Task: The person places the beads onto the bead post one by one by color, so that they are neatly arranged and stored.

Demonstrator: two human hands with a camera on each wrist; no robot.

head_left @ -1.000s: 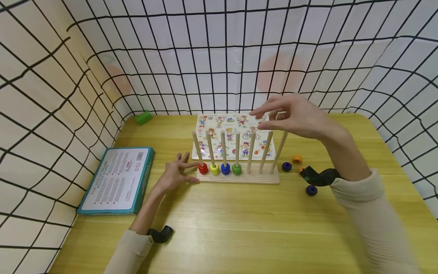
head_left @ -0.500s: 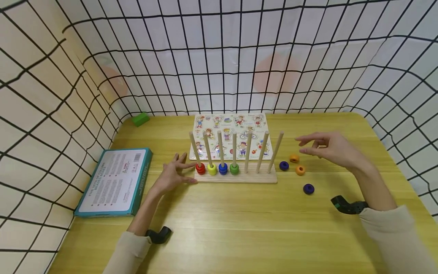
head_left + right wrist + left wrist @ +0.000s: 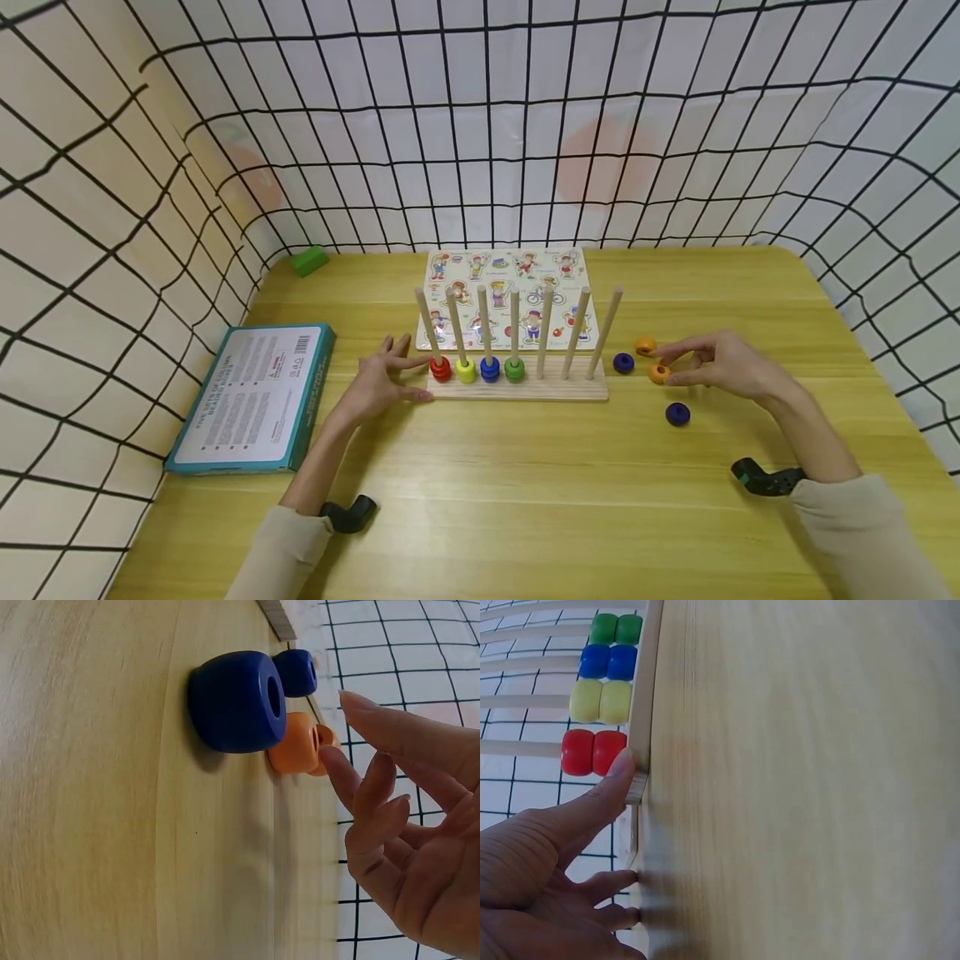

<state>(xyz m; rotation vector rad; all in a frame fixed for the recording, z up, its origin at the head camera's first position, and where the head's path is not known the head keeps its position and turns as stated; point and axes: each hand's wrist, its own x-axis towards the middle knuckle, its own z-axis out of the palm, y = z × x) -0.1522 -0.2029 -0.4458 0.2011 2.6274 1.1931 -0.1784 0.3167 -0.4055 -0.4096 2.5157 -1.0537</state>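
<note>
A wooden counting rack (image 3: 517,388) with several upright pegs stands mid-table. Two red beads (image 3: 593,753), two yellow beads (image 3: 600,702), two blue beads (image 3: 608,661) and two green beads (image 3: 616,629) fill its left pegs. My left hand (image 3: 377,387) holds the rack's left end between thumb and index finger; the index tip is hidden in the left wrist view. My right hand (image 3: 731,364) is at the nearer orange bead (image 3: 659,374), thumb and index finger spread apart. Another orange bead (image 3: 645,345) lies just behind. Two dark blue beads, one left (image 3: 623,362) and one nearer (image 3: 238,703), lie close by.
Behind the rack lies a picture puzzle board (image 3: 502,275). A teal-edged box (image 3: 251,400) is on the left, with a green block (image 3: 309,261) farther back. Black-lined netting (image 3: 465,125) encloses the table's (image 3: 540,500) back and sides.
My right hand has come away from above the rack's right pegs, moved right, then lowered to the orange beads. My left hand stays at the rack's end.
</note>
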